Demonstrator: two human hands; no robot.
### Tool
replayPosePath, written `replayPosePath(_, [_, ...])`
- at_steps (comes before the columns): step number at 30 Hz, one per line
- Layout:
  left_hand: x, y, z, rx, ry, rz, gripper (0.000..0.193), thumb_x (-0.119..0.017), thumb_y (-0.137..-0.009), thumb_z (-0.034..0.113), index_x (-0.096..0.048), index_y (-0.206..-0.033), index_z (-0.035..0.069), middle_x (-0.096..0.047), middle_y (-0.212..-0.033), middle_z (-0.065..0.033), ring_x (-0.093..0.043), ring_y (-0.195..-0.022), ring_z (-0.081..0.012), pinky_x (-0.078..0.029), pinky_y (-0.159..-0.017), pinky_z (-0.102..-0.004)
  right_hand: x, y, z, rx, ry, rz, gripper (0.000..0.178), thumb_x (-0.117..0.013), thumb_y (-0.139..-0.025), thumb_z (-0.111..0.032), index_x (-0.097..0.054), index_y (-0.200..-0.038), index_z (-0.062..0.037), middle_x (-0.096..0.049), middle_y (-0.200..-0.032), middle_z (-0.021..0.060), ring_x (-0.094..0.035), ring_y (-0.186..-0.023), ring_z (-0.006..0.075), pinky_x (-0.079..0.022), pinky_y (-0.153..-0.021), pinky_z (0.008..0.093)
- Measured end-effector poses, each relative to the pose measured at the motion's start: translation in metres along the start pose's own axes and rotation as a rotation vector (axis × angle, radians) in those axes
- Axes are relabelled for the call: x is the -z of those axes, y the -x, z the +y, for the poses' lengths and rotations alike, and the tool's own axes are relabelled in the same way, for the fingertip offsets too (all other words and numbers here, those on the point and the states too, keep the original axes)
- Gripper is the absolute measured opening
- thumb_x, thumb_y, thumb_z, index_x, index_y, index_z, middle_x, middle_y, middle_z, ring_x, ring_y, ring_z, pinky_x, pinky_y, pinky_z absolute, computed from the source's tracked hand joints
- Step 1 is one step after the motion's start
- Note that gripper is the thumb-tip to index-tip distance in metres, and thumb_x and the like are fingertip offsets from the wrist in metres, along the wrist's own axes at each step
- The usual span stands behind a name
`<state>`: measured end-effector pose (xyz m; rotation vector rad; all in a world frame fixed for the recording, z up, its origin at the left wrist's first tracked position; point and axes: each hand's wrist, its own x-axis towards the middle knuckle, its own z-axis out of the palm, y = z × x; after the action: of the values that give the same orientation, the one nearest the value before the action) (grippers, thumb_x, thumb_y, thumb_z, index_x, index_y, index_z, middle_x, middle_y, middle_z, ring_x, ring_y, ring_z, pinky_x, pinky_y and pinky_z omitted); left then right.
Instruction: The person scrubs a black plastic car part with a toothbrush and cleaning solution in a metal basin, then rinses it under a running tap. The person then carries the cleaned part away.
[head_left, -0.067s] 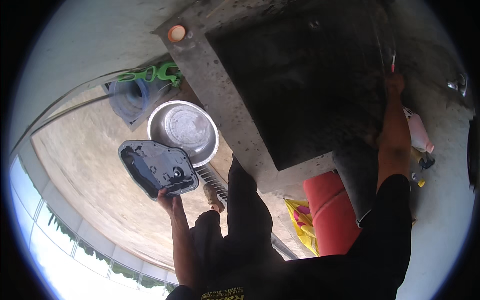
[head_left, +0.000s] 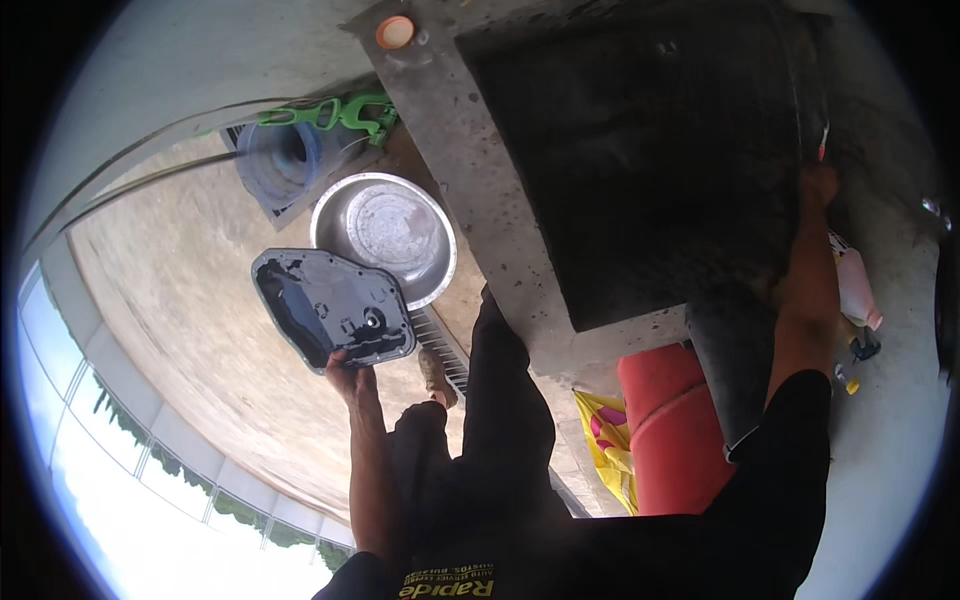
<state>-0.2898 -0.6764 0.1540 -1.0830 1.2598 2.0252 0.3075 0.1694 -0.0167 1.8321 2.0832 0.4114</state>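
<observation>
My left hand (head_left: pixel 354 382) grips the lower edge of a dark grey oil pan (head_left: pixel 335 312), thumb over the rim. The pan's hollow side faces up, with wet, dark patches inside. Just beyond it a round metal basin (head_left: pixel 385 235) stands on the ground. My right arm stretches far to the right along the wall. At its end my right hand (head_left: pixel 819 183) looks closed around a slim red-and-white thing (head_left: pixel 823 148), too small to identify.
A dark concrete sink (head_left: pixel 640 190) with a broad ledge fills the middle right; an orange lid (head_left: pixel 395 32) lies on its corner. A red container (head_left: pixel 672 425), a yellow bag (head_left: pixel 607 440), a pink bottle (head_left: pixel 855 285), a blue tub (head_left: pixel 280 160) and a green handled object (head_left: pixel 330 113) stand around.
The whole view has shifted and turned slightly, moving most of the scene rightward in the picture. Both hands keep their holds, and the oil pan stays beside the basin.
</observation>
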Motion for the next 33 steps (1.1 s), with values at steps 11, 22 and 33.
replayPosePath(11, [0.167, -0.047, -0.015, 0.035, 0.153, 0.185, 0.020, -0.053, -0.072, -0.002, -0.061, -0.091, -0.001, -0.066, -0.097, -0.0133, -0.067, -0.095, -0.0309, -0.055, -0.096, -0.0446, 0.336, 0.396, -0.351, 0.473, -1.047, 0.155, 0.035, -0.058, -0.108, -0.031, -0.068, -0.127, -0.0044, -0.074, -0.109, 0.0138, -0.072, -0.097, 0.0214, -0.055, -0.083, 0.0337])
replayPosePath(22, [0.280, -0.164, -0.054, 0.031, 0.323, 0.179, 0.012, -0.054, -0.072, -0.007, -0.059, -0.078, 0.002, -0.063, -0.087, -0.0092, -0.064, -0.083, -0.0242, -0.056, -0.088, -0.0366, 0.271, 0.725, -0.605, 1.582, -0.638, -0.428, 0.023, -0.049, -0.107, -0.016, -0.058, -0.125, -0.0055, -0.068, -0.109, 0.0166, -0.068, -0.092, 0.0385, -0.055, -0.079, 0.0468])
replayPosePath(33, [0.285, -0.356, -0.149, 0.011, 0.611, 0.114, 0.016, -0.055, -0.070, -0.012, -0.059, -0.080, 0.000, -0.063, -0.090, -0.0110, -0.065, -0.085, -0.0268, -0.056, -0.089, -0.0407, 0.065, 0.802, -0.789, 1.854, -0.337, -0.248, 0.018, -0.046, -0.106, -0.017, -0.049, -0.113, -0.0003, -0.068, -0.099, 0.0245, -0.070, -0.087, 0.0464, -0.057, -0.073, 0.0551])
